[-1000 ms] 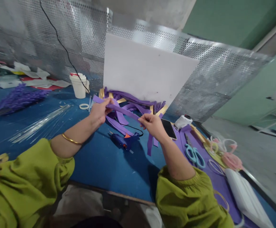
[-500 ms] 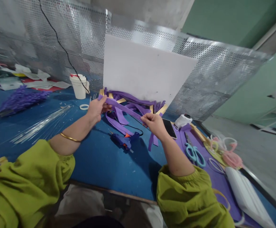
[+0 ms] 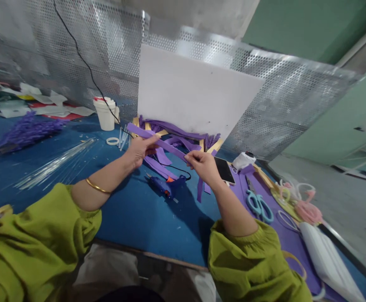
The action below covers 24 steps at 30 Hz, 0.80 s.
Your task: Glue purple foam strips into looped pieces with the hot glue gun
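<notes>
A flat purple strip (image 3: 171, 149) stretches between my two hands above the table. My left hand (image 3: 142, 150) pinches it partway along, and its free end sticks out up and to the left. The fingertips of my right hand (image 3: 202, 164) close on the strip farther right. Below them a blue glue gun (image 3: 166, 186) lies on its side on the blue table, its black cord running behind. More purple strips (image 3: 160, 167), yellow strips and small purple sprigs (image 3: 211, 141) lie behind my hands, partly hidden by them.
A white board (image 3: 195, 92) stands at the back against a perforated metal panel. To the left are a white cup (image 3: 105, 114), clear thin rods (image 3: 57, 163) and a purple flower bunch (image 3: 28, 130). On the right lie a phone (image 3: 224, 170), blue-handled scissors (image 3: 258, 203) and pink coils (image 3: 309, 211).
My left hand has slid right along the purple strip, closer to my right hand, leaving a longer free end. My right hand stays nearly in place. Clear sticks by the cup are now uncovered.
</notes>
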Motion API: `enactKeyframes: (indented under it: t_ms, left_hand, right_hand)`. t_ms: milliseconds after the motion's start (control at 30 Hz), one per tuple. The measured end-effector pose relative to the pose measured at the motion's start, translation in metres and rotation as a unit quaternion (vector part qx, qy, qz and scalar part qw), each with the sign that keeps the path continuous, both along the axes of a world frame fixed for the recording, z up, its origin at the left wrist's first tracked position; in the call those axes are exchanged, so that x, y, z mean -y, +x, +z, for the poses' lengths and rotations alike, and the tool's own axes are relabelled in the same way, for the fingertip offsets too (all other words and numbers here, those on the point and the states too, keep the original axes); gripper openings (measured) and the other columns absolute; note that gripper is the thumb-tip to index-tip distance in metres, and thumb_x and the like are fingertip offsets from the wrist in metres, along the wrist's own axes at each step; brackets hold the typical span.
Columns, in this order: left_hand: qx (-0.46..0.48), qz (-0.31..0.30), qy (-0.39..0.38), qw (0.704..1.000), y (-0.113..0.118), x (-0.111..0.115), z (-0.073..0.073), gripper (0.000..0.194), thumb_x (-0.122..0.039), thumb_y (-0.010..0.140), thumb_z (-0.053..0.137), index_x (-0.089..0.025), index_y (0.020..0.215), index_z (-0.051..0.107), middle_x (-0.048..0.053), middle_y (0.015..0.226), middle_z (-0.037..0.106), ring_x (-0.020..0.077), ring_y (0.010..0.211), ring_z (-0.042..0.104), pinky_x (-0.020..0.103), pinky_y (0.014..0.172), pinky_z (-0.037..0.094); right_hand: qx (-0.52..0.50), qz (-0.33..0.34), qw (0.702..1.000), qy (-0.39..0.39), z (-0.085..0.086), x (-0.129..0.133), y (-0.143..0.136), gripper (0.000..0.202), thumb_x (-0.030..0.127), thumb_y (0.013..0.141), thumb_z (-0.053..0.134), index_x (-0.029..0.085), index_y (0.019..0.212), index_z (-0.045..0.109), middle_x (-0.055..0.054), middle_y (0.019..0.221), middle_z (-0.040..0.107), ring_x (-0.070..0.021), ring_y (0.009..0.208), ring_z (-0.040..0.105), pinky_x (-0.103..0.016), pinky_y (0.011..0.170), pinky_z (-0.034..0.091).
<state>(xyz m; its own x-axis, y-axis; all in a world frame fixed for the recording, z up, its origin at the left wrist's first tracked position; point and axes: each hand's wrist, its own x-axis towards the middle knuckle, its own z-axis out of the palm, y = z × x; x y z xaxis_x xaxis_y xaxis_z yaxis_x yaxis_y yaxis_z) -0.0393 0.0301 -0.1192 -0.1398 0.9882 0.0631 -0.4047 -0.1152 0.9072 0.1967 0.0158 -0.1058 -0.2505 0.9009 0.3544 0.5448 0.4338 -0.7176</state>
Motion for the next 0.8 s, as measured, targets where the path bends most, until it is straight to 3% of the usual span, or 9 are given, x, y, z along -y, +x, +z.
enactKeyframes:
  t_ms: [67, 167, 367, 533, 800]
  left_hand:
    - [-0.056, -0.04, 0.028, 0.997, 0.009, 0.008, -0.003, 0.037, -0.037, 0.059, 0.09, -0.013, 0.083, 0.074, 0.005, 0.073, 0.073, 0.0159, 0.068, 0.068, 0.023, 0.061, 0.053]
    - [-0.121, -0.072, 0.062, 0.988, 0.019, 0.016, -0.005, 0.029, -0.035, 0.062, 0.086, -0.012, 0.078, 0.075, 0.007, 0.072, 0.074, 0.0187, 0.07, 0.07, 0.027, 0.064, 0.055]
    - [-0.123, -0.065, 0.052, 0.989, 0.029, 0.026, -0.003, 0.024, -0.031, 0.063, 0.083, -0.012, 0.077, 0.075, 0.006, 0.067, 0.073, 0.0201, 0.067, 0.071, 0.031, 0.067, 0.057]
    - [-0.126, -0.1, 0.041, 0.986, 0.038, 0.032, -0.006, 0.023, -0.03, 0.064, 0.083, -0.013, 0.077, 0.075, 0.006, 0.071, 0.075, 0.0203, 0.071, 0.072, 0.028, 0.066, 0.057]
    - [-0.138, -0.111, 0.051, 0.983, 0.042, 0.036, -0.008, 0.019, -0.028, 0.062, 0.082, -0.014, 0.073, 0.076, 0.006, 0.067, 0.074, 0.0194, 0.066, 0.071, 0.031, 0.069, 0.057]
  right_hand:
    - [0.01, 0.0, 1.0, 0.015, 0.001, 0.004, -0.004, 0.022, 0.036, 0.084, 0.06, 0.02, 0.071, 0.065, 0.002, 0.059, 0.063, -0.0132, 0.052, 0.056, -0.025, 0.053, 0.04]
    - [0.036, -0.005, 0.998, 0.043, 0.003, 0.009, -0.008, 0.023, 0.035, 0.087, 0.06, 0.02, 0.072, 0.068, 0.001, 0.06, 0.064, -0.014, 0.055, 0.056, -0.026, 0.055, 0.04]
    - [0.018, -0.032, 0.984, 0.172, 0.003, 0.013, -0.018, 0.015, 0.032, 0.085, 0.069, 0.024, 0.095, 0.077, -0.005, 0.097, 0.074, -0.0208, 0.087, 0.068, -0.032, 0.079, 0.049]
    - [-0.023, -0.03, 0.983, 0.181, -0.004, 0.014, -0.029, 0.011, 0.028, 0.086, 0.067, 0.023, 0.083, 0.076, -0.002, 0.083, 0.075, -0.0193, 0.08, 0.067, -0.032, 0.078, 0.048]
    - [-0.122, -0.045, 0.987, 0.098, -0.006, 0.015, -0.033, 0.014, 0.026, 0.079, 0.066, 0.02, 0.067, 0.066, 0.002, 0.065, 0.062, -0.015, 0.066, 0.055, -0.028, 0.066, 0.042]
